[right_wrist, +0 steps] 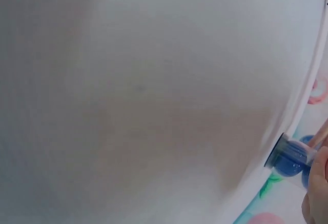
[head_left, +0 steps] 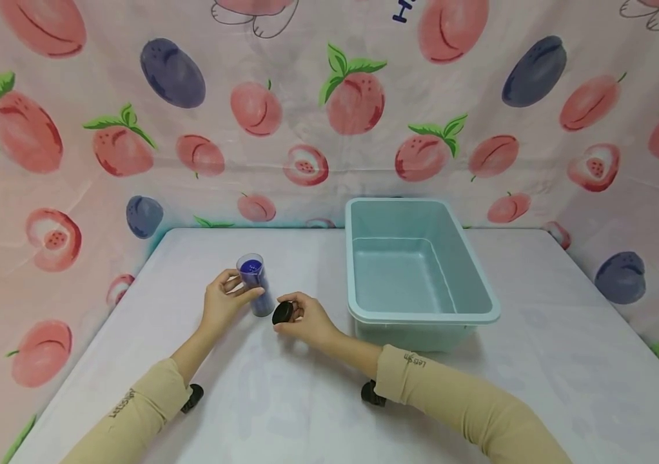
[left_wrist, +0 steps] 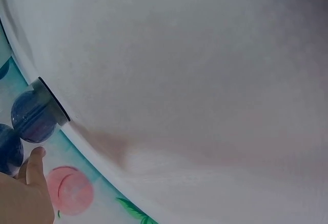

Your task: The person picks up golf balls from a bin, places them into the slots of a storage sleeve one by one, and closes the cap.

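Left hand: the left hand (head_left: 222,303) grasps a clear jar (head_left: 255,283), thumb and fingers curled round its side; in the left wrist view only a fingertip and part of the palm show at the lower left corner.
Jar: it stands on the table (head_left: 283,406), leaning a little toward the person's right, its mouth uncovered and blue contents showing inside; it is left of the tub and just beside the right hand. In the left wrist view the jar (left_wrist: 36,114) shows blue balls through its wall, with a dark base against the table.
Right hand: the right hand (head_left: 305,321) pinches a black lid (head_left: 284,312) between thumb and fingers, its heel resting on the table.
Lid: it is off the jar, tilted on edge, close to the jar's lower right side; whether the two touch cannot be told.
Tub: a pale teal tub (head_left: 422,316) sits on the table right of both hands, near the right hand but apart from it.
Table: covered with a white cloth.
Backdrop: a pink fruit-printed sheet (head_left: 132,129) hangs behind and along both sides.
Sleeves: both forearms wear beige sleeves (head_left: 469,406).
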The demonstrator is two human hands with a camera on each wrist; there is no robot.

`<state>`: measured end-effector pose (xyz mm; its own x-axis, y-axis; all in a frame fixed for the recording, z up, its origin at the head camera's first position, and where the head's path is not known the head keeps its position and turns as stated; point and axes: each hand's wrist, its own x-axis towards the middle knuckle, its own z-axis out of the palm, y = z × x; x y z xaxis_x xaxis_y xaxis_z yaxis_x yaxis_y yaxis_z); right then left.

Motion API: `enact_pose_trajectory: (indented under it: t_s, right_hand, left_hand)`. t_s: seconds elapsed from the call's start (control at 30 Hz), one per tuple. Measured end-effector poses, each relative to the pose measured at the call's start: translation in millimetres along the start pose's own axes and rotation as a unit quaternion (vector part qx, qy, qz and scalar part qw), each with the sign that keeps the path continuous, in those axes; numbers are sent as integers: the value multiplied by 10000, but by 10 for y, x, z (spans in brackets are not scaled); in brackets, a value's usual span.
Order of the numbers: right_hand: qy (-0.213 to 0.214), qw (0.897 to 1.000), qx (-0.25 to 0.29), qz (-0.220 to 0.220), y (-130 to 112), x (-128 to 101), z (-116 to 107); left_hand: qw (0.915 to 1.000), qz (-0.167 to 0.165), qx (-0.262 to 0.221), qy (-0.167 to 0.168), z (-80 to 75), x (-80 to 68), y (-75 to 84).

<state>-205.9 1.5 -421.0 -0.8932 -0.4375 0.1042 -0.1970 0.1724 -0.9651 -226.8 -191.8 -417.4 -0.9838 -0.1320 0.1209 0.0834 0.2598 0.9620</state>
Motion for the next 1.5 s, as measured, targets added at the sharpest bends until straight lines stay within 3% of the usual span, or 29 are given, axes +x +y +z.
enact_pose_trajectory:
  t_s: [0.3,0.63,1.0,1.5]
  right_hand:
    - [-8,9991,369,194,-100,-25,0]
    - [68,9998,173,32,-264,-79,-4]
    - [367,9961,791,144,-587,-198,-56]
    - [285,9962,827,-1,-1044,-162,-216]
  left_hand:
    - [10000,31,-6,-26,-3,-12,22]
    - [10000,22,-50,-36,-2,-48,-16]
    - [9999,99,42,-48,8,-20,-14]
    - [9999,34,-6,-94,-15,-26,6]
